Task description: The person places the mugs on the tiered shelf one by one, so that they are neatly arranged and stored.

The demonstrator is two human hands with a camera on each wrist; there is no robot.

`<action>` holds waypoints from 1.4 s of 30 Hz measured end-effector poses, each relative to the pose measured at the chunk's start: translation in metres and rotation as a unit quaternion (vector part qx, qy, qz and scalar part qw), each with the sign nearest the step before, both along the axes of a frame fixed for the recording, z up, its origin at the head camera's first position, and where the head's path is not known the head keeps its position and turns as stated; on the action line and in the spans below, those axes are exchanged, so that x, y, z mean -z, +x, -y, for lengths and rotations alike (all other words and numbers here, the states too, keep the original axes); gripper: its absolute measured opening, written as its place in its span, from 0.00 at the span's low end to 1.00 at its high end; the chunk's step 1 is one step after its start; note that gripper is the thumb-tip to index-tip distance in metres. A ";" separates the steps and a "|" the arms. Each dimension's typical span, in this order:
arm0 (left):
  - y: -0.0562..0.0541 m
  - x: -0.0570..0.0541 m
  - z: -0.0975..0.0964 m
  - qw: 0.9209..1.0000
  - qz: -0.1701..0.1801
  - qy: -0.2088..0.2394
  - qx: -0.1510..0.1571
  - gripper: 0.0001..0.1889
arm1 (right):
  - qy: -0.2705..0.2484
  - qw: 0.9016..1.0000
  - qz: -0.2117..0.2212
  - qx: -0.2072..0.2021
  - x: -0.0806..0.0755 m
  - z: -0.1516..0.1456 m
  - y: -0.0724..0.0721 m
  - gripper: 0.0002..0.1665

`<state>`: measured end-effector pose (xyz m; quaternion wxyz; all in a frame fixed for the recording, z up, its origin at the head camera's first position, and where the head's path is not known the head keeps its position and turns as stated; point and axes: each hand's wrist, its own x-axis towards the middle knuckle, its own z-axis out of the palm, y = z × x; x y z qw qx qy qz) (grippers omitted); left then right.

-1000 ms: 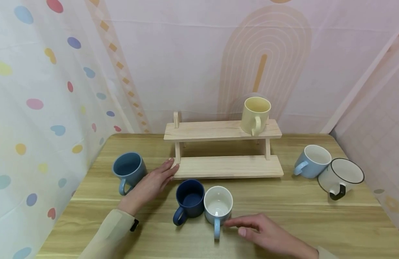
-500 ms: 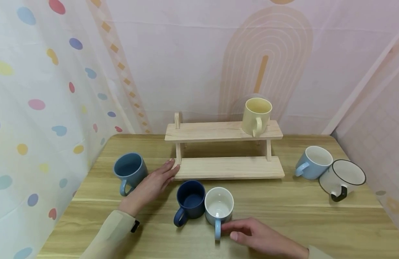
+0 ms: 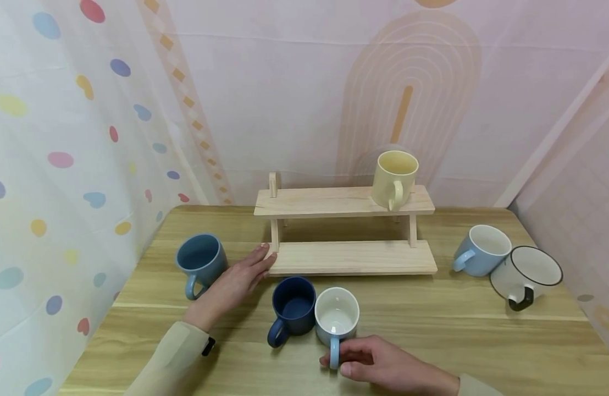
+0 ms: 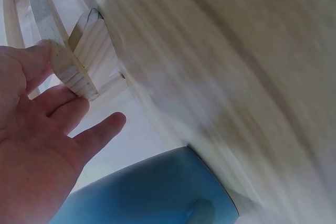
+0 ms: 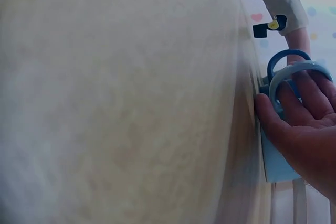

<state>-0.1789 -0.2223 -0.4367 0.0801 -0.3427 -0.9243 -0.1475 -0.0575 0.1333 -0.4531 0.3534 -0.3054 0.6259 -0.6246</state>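
Note:
My right hand [image 3: 383,363] is at the handle of a light blue mug [image 3: 336,324] with a white inside. Its fingers [image 5: 312,95] pass through the handle loop, the thumb on the near side. The mug stands upright on the table, close beside a navy mug [image 3: 293,308]. My left hand [image 3: 230,291] rests with extended fingers against the left end of a two-tier wooden shelf [image 3: 354,257]. In the left wrist view, fingertips touch the end of its board [image 4: 73,72]. A teal-blue mug [image 3: 201,261] stands left of that hand.
A pale yellow mug [image 3: 396,179] sits on the upper tier at the right. Farther right on the wooden table [image 3: 433,313] stand another light blue mug [image 3: 480,256] and a white mug [image 3: 524,280] with a black rim and handle. A patterned curtain [image 3: 284,99] hangs behind.
My right hand has moved left, from beside the light blue mug to having its fingers through the handle. The left hand keeps its place on the shelf. The head view has shifted slightly.

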 end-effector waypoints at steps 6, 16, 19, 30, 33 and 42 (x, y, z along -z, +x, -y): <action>0.002 0.000 0.000 1.000 0.009 -0.002 -0.005 0.26 | 0.004 0.999 0.040 0.012 -0.001 -0.002 0.001 0.18; 0.004 -0.001 0.002 1.000 0.007 -0.015 -0.012 0.26 | -0.008 0.997 0.008 0.076 0.002 -0.015 0.006 0.15; 0.004 0.000 0.002 1.000 0.002 -0.015 -0.010 0.26 | -0.014 0.995 0.009 0.095 0.000 -0.018 0.004 0.15; 0.003 0.000 0.000 1.000 -0.002 -0.009 -0.007 0.26 | 0.002 0.991 -0.026 0.128 -0.004 -0.018 0.001 0.22; 0.003 -0.002 -0.001 1.000 0.009 -0.016 -0.012 0.26 | 0.022 0.990 -0.022 0.140 -0.005 -0.016 0.000 0.24; 0.001 -0.002 -0.002 1.000 0.005 -0.007 -0.010 0.26 | 0.001 0.982 -0.035 0.184 -0.008 -0.013 0.007 0.20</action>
